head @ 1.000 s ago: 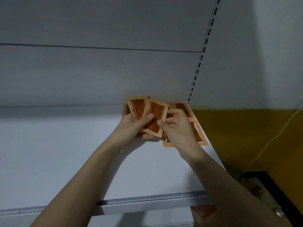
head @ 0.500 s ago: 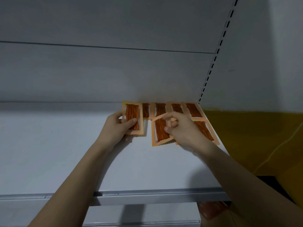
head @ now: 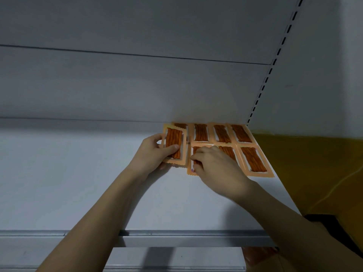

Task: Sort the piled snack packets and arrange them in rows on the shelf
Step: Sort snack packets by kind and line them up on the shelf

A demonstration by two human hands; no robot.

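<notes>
Orange packets (head: pixel 221 133) lie flat in two rows at the back right corner of the white shelf (head: pixel 78 183), against the grey back panel (head: pixel 137 91). The left hand (head: pixel 151 156) pinches one packet (head: pixel 174 147), thumb on top, tilted over the back row's left end. The right hand (head: pixel 214 163) covers the front row's left packet (head: pixel 193 165), fingers curled, pinching its edge. A slotted upright (head: pixel 269 79) bounds the corner; a yellow wall (head: pixel 314 169) shows beyond.
</notes>
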